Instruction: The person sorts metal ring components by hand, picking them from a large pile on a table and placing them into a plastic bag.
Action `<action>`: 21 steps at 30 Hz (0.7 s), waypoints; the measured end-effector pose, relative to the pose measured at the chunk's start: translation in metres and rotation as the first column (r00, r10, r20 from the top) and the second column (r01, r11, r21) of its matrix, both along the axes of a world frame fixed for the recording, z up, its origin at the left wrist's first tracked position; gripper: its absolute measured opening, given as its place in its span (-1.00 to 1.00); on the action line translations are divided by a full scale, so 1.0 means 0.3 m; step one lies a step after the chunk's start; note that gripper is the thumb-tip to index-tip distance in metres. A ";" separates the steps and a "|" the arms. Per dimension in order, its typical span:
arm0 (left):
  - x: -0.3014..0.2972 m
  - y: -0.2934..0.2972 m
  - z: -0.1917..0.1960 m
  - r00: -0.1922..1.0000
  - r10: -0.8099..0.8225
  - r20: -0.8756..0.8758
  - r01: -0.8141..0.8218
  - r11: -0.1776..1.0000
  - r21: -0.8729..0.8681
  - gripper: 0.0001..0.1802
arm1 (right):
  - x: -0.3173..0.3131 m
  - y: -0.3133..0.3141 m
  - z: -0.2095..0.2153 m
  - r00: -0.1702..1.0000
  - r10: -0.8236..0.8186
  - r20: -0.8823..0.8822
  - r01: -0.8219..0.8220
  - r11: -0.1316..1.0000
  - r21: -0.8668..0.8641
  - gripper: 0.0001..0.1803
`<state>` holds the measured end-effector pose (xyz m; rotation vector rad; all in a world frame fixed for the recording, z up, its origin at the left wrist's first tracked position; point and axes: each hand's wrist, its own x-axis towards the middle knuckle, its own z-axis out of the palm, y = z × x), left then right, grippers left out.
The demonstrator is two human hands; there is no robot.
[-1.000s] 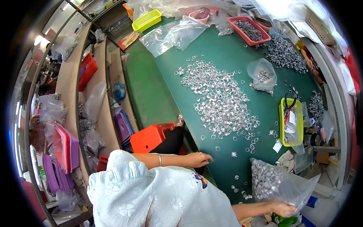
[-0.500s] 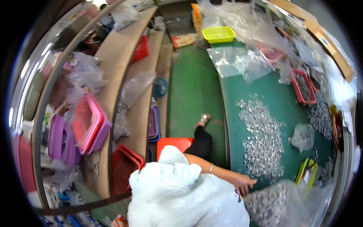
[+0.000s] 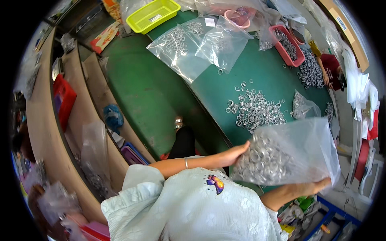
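A clear plastic bag [image 3: 261, 162], bulging with silver metal rings, is held over the near edge of the green table. My left hand [image 3: 235, 154] is closed on the filled end, its fingertips partly hidden by the bag. At the loose, wide end of the plastic, my right hand [image 3: 319, 185] grips the edge; its fingers show only in part. Just beyond the bag, a heap of loose silver rings [image 3: 261, 110] is spread over the table, partly covered by the bag. A smaller clear bag of rings [image 3: 299, 105] lies to the right of that heap.
Flat clear bags [image 3: 177, 52] with rings lie at the table's far left, by a yellow-green basket [image 3: 155, 17]. A pink basket [image 3: 287, 46] holds rings; a dark ring pile [image 3: 310, 70] sits beside another person's hand [image 3: 326, 78]. Wooden shelves [image 3: 44, 120] stand left.
The view has swung to the right. The bag of rings, lying on the table before, is now raised in both hands. My left hand has moved from beside the loose rings onto the bag.
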<state>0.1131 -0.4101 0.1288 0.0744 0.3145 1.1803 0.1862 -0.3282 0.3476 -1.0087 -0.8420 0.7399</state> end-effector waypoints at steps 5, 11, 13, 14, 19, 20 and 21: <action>-0.444 0.013 0.016 0.973 0.122 -0.194 -0.165 0.960 -0.225 -0.27 | -0.158 0.067 -0.226 0.947 0.165 0.275 -0.185 0.982 0.045 -0.60; -0.824 0.085 -0.152 0.734 0.422 -0.532 -0.597 0.774 -0.210 -0.42 | -0.598 0.217 -0.319 0.683 0.240 0.690 -0.562 0.776 0.286 -0.75; -0.889 0.105 -0.147 0.641 0.465 -0.610 -0.651 0.750 -0.113 -0.45 | -0.661 0.269 -0.375 0.622 0.345 0.703 -0.667 0.704 0.245 -0.87; -0.925 0.096 -0.217 0.602 0.422 -0.678 -0.624 0.778 -0.070 -0.36 | -0.672 0.287 -0.418 0.558 0.451 0.696 -0.748 0.637 0.187 -0.88; -0.962 0.079 -0.241 0.531 0.222 -0.818 -0.569 0.808 -0.151 -0.25 | -0.705 0.312 -0.570 0.644 0.574 0.505 -0.694 0.716 0.071 -0.92; -0.938 0.098 -0.169 0.485 0.163 -0.859 -0.577 0.798 -0.175 -0.25 | -0.690 0.320 -0.569 0.659 0.554 0.508 -0.662 0.748 0.043 -0.89; -0.914 0.112 -0.093 0.352 0.167 -0.921 -0.632 0.768 -0.101 -0.27 | -0.656 0.335 -0.567 0.535 0.626 0.567 -0.745 0.666 -0.033 -0.89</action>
